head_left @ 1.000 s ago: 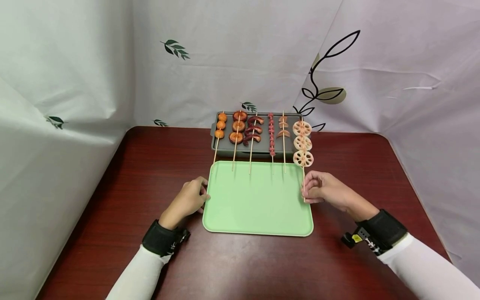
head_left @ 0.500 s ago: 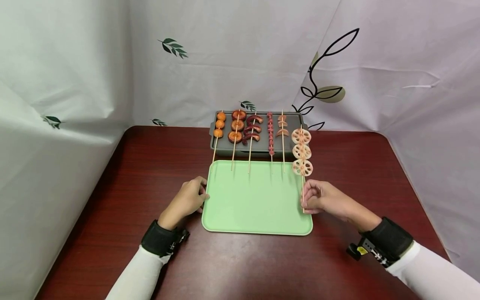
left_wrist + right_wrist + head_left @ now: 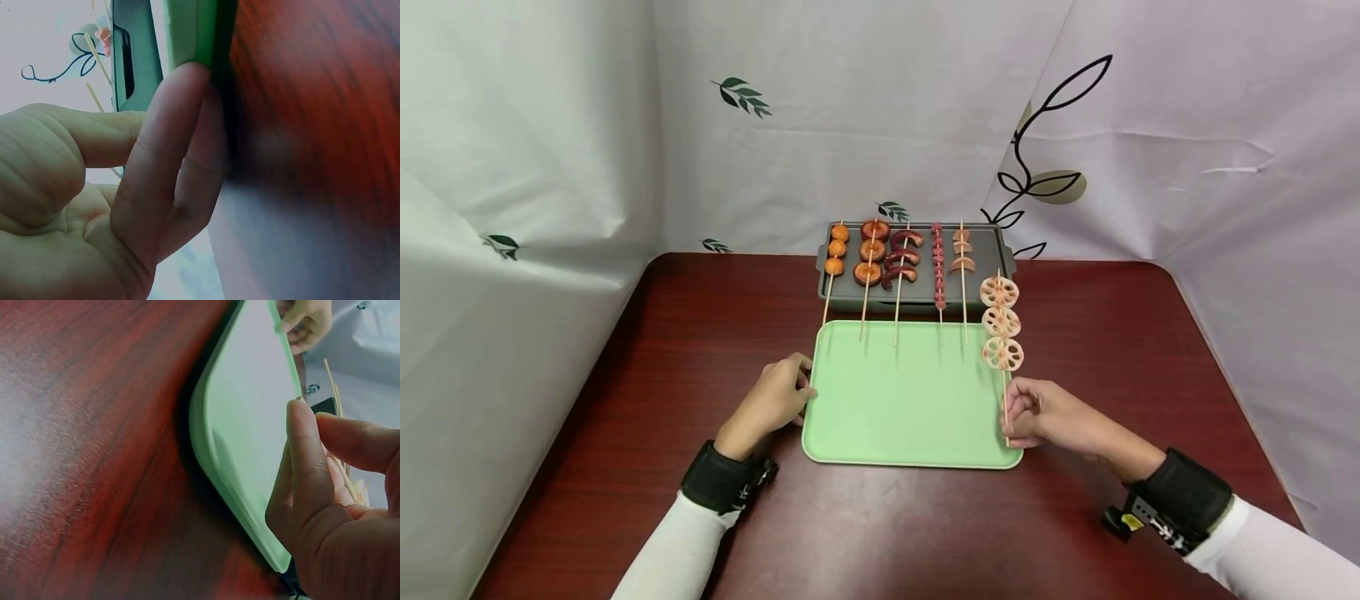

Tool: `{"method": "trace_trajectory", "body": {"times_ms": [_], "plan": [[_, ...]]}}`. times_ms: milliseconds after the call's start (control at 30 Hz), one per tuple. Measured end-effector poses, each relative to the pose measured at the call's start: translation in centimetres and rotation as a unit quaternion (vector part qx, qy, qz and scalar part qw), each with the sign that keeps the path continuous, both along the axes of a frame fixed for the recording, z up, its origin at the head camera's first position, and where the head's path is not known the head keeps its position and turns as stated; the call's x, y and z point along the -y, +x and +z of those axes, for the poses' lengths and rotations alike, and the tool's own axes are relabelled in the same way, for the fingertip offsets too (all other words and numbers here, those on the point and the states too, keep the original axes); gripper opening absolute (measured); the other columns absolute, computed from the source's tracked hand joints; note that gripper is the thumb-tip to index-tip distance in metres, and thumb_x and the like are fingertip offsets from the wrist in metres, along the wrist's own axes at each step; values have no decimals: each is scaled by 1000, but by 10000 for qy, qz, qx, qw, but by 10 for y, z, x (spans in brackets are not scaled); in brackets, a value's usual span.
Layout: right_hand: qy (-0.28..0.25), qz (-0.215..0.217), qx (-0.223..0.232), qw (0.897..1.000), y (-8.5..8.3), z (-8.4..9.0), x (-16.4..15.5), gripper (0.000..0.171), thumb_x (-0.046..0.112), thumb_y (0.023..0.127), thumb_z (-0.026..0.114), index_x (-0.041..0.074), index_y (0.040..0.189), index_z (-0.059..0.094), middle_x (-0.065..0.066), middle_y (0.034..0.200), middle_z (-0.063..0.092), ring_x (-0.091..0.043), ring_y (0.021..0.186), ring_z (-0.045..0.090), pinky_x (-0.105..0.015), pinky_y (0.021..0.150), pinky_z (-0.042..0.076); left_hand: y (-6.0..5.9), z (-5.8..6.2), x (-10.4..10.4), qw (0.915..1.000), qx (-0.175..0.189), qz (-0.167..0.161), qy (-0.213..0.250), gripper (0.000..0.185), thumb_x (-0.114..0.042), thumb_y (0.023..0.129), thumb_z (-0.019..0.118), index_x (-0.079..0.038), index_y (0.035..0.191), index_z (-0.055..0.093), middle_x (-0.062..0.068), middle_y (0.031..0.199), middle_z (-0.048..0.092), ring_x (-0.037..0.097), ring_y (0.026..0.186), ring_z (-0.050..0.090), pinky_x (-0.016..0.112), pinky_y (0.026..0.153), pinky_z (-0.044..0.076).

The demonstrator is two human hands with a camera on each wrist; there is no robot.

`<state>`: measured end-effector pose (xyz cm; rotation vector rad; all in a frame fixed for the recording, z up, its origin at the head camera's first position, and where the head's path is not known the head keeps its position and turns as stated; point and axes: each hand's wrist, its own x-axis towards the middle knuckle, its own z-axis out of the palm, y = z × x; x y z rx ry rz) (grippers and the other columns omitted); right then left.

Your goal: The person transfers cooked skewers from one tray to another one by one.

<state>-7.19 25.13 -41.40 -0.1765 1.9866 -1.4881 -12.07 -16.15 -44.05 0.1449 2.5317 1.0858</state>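
Right hand (image 3: 1037,412) pinches lotus-root skewer (image 3: 1002,329) stick; lower flat along green tray (image 3: 910,417) right edge, left hand (image 3: 775,400) apparently bracing tray, fingers straight.

Grey grill pan (image 3: 992,242) with five skewers (image 3: 895,275)

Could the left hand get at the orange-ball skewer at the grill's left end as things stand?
Probably yes: the left hand only rests against the green tray, and bare table lies between it and the orange-ball skewer.
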Motion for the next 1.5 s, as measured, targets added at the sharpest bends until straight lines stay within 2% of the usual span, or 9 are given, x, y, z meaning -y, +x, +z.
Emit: {"method": "trace_trajectory", "body": {"times_ms": [267,700,1000,1233,1500], "plan": [[29,95,44,9999,8,-3,2,15,-11,87,53,-10,102,51,-12,85,63,-20,77,69,-39,74,67,1,0,1,10000,8,9,4,44,3,99,63,9,140,48,20,96,60,20,55,64,31,51,61],[2,223,175,9996,24,-3,2,17,-9,87,59,-10,102,51,-10,84,62,-20,78,69,-42,74,68,0,0,0,10000,54,-20,-6,44,2,100,63,7,141,48,19,98,61,21,56,64,31,52,61],[-7,275,337,9991,34,-7,-1,17,-9,86,59,-10,102,52,-8,84,62,-19,79,70,-39,72,67,-1,1,0,10000,33,-39,-53,45,2,100,63,7,142,48,19,97,61,20,55,64,31,52,61],[-48,279,346,9990,37,-10,-1,17,-7,88,63,-11,101,52,-9,85,64,-19,79,71,-37,73,67,-1,2,0,10000,27,-23,-14,45,2,100,63,8,142,47,20,97,61,20,56,64,31,52,61],[-192,197,571,9980,40,-12,-1,18,-7,89,64,-10,102,53,-7,85,63,-18,80,70,-36,73,67,0,1,0,10000,11,0,18,43,3,100,63,8,140,48,20,97,61,20,55,64,31,52,62]]}}
